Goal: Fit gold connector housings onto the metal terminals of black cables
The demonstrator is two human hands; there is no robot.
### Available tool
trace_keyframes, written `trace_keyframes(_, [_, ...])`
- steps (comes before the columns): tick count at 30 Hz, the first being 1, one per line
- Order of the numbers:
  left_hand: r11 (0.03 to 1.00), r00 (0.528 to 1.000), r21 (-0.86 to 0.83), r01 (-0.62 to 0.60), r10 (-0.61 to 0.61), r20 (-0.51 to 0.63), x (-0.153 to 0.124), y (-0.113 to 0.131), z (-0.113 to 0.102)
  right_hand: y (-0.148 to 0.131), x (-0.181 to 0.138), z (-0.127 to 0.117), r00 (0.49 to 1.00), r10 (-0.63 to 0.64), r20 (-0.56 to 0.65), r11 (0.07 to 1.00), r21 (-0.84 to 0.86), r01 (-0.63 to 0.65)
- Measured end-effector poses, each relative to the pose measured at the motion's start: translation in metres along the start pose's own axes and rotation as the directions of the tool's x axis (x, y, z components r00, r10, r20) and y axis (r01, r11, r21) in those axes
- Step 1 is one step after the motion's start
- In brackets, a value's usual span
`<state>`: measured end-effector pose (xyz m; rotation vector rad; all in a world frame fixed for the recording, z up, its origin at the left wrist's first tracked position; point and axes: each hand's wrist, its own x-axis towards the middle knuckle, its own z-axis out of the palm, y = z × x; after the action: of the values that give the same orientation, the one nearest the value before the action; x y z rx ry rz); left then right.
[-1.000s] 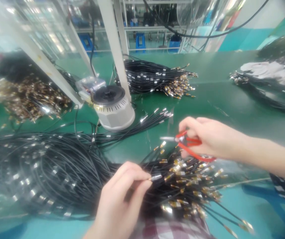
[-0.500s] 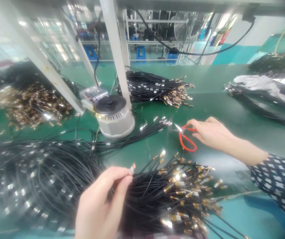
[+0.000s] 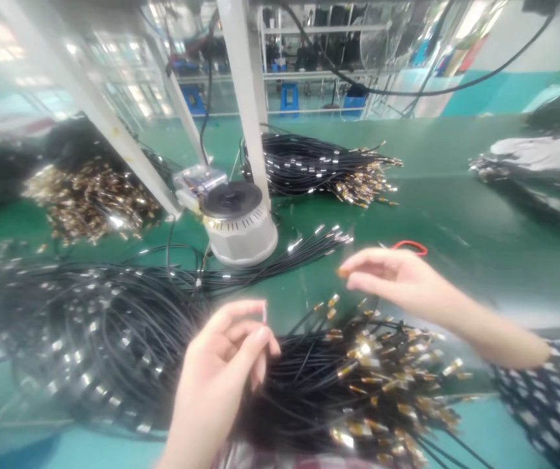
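My left hand [image 3: 226, 358] is over the near bundle of black cables [image 3: 299, 371], index finger raised apart from the thumb and the other fingers loosely curled. A small pale strip shows at its index fingertip; I cannot tell if it is a nail or a scrap. My right hand [image 3: 392, 277] hovers above the green tabletop, thumb and index fingertips slightly apart. A tiny orange spot shows at its index tip, too small to name. Behind that hand lie red-handled scissors [image 3: 411, 245], partly hidden by it. Gold-coloured cable ends [image 3: 365, 352] fan out below it.
A round grey-white device with a black top [image 3: 241, 225] stands beside a white post [image 3: 248, 98]. Thin cables with silvery ends [image 3: 331, 241] lie past it. More cable bundles [image 3: 319, 166] rest at the back, on the left [image 3: 99, 195] and on the right [image 3: 529, 179].
My right hand has let go of the red-handled scissors, which now lie on the table, and has moved left and nearer. My left hand has loosened its pinch on a small cable end. The view has shifted slightly.
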<state>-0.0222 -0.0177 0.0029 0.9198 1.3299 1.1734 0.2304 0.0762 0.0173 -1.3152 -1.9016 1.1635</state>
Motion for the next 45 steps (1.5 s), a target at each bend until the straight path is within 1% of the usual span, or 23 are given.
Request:
trace_keyframes(1, [0.999, 1.0, -0.031, 0.013, -0.013, 0.015, 0.001, -0.001, -0.002, -0.014, 0.001, 0.02, 0.996, 0.042, 0.079, 0.988, 0.146, -0.053])
trace_keyframes(2, [0.998, 1.0, -0.056, 0.024, -0.022, 0.02, 0.001, -0.001, -0.003, -0.025, 0.002, 0.037, 0.987, 0.066, 0.144, 0.962, 0.255, -0.101])
trace_keyframes(3, [0.996, 0.999, -0.081, 0.034, -0.032, 0.022, 0.0, -0.001, -0.005, -0.033, 0.003, 0.052, 0.979, 0.078, 0.188, 0.921, 0.363, -0.143])
trace_keyframes(5, [0.988, 0.998, -0.14, 0.059, -0.056, 0.024, -0.001, -0.001, -0.007, -0.043, 0.008, 0.074, 0.962, 0.105, 0.252, 0.831, 0.509, -0.224])
trace_keyframes(7, [0.974, 0.996, -0.208, 0.093, -0.087, 0.037, -0.002, -0.001, -0.009, -0.045, 0.013, 0.087, 0.952, 0.114, 0.283, 0.757, 0.596, -0.268])
trace_keyframes(10, [0.945, 0.99, -0.298, 0.135, -0.121, 0.066, -0.003, -0.002, -0.01, -0.044, 0.018, 0.097, 0.938, 0.098, 0.332, 0.701, 0.646, -0.302])
trace_keyframes(13, [0.923, 0.99, -0.359, 0.138, -0.122, 0.065, -0.003, -0.005, -0.01, -0.043, 0.019, 0.103, 0.93, 0.084, 0.359, 0.701, 0.642, -0.311])
trace_keyframes(16, [0.91, 0.993, -0.396, 0.121, -0.109, 0.052, -0.004, -0.007, -0.011, -0.044, 0.018, 0.107, 0.936, 0.082, 0.341, 0.714, 0.635, -0.294])
trace_keyframes(25, [0.906, 0.994, -0.408, 0.108, -0.085, 0.074, -0.008, -0.009, -0.013, -0.052, 0.021, 0.108, 0.936, 0.081, 0.342, 0.743, 0.605, -0.285])
trace_keyframes(28, [0.907, 0.994, -0.408, 0.105, -0.084, 0.069, -0.008, -0.009, -0.013, -0.052, 0.02, 0.109, 0.931, 0.066, 0.358, 0.726, 0.623, -0.291])
trace_keyframes(32, [0.906, 0.995, -0.413, 0.092, -0.072, 0.064, -0.008, -0.009, -0.012, -0.052, 0.017, 0.111, 0.927, 0.003, 0.376, 0.694, 0.666, -0.272])
trace_keyframes(39, [0.909, 0.997, -0.408, 0.081, -0.076, 0.029, -0.01, -0.008, -0.01, -0.052, 0.015, 0.114, 0.915, -0.051, 0.401, 0.593, 0.749, -0.296])
trace_keyframes(42, [0.908, 0.997, -0.413, 0.078, -0.072, 0.029, -0.009, -0.009, -0.01, -0.053, 0.015, 0.115, 0.916, -0.068, 0.395, 0.582, 0.761, -0.285])
trace_keyframes(45, [0.908, 0.997, -0.412, 0.074, -0.069, 0.027, -0.009, -0.009, -0.01, -0.053, 0.014, 0.115, 0.918, -0.057, 0.392, 0.579, 0.762, -0.289])
